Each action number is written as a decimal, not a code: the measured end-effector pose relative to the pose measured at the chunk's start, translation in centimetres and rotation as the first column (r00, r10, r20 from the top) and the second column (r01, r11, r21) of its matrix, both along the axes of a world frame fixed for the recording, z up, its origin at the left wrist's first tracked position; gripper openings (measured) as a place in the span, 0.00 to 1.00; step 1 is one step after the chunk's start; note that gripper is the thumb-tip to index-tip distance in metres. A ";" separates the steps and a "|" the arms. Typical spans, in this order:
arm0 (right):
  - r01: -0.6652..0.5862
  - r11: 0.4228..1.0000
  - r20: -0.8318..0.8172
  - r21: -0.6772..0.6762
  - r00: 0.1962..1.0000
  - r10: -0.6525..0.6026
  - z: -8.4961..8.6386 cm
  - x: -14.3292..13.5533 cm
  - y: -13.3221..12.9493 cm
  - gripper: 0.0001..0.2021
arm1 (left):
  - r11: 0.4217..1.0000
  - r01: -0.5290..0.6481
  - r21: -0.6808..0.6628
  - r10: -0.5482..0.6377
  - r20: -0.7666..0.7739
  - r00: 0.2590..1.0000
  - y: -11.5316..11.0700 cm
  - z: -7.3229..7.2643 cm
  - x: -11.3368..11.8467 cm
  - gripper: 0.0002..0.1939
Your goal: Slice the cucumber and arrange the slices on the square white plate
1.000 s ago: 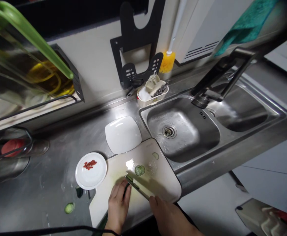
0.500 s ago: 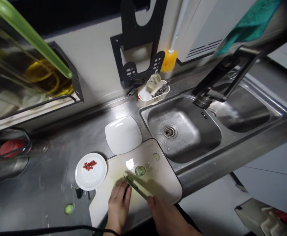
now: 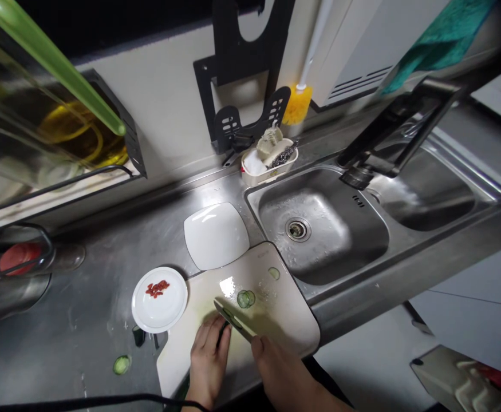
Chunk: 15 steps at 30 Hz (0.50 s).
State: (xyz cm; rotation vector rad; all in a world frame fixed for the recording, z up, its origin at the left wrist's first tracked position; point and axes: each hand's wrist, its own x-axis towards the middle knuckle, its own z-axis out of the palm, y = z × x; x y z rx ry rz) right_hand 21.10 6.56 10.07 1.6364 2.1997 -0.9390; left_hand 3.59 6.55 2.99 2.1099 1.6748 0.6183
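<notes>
Cucumber [image 3: 223,333] with dark green skin lies on a cream-white cutting board [image 3: 291,320] with rounded corners and a dark rim, mostly hidden beneath the left hand [image 3: 209,350]. That hand's fingers are pressed together over one side of it, while the thumb stands apart and rests along the other, so it is pinched between them. The right hand [image 3: 278,363] is curled round the handle of a narrow grey metal knife [image 3: 245,333]; the grip covers the handle, and how each finger sits there cannot be told. The blade slants across the board just beside the left hand's fingertips, with thin green slices [image 3: 238,327] along it.

Past the blade lie a few thin, overlapping, pale green rounds [image 3: 245,298], and one single translucent round [image 3: 273,273] sits near the board's edge by the stainless steel sink [image 3: 323,229]. A glossy white square plate [image 3: 216,237] stands at the board's far edge. At its left edge is a round white plate [image 3: 160,313] bearing a small heap of red berry-like pieces [image 3: 158,288]. Near that plate, on the grey steel counter [image 3: 82,326], are a dark green stub [image 3: 138,336] and a pale green cut end [image 3: 121,364].
</notes>
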 end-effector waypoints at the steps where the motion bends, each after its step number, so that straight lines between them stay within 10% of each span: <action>1: 0.003 1.000 0.007 -0.006 1.000 -0.003 0.0 -0.2 0.2 0.16 | 1.000 0.001 -0.006 -0.001 0.003 1.000 0.0 0.0 0.0 0.11; 15: 0.044 0.998 0.048 -0.035 0.998 -0.043 -1.6 -0.2 0.4 0.19 | 0.999 0.023 -0.028 -0.024 -0.040 0.999 0.2 0.8 0.2 0.13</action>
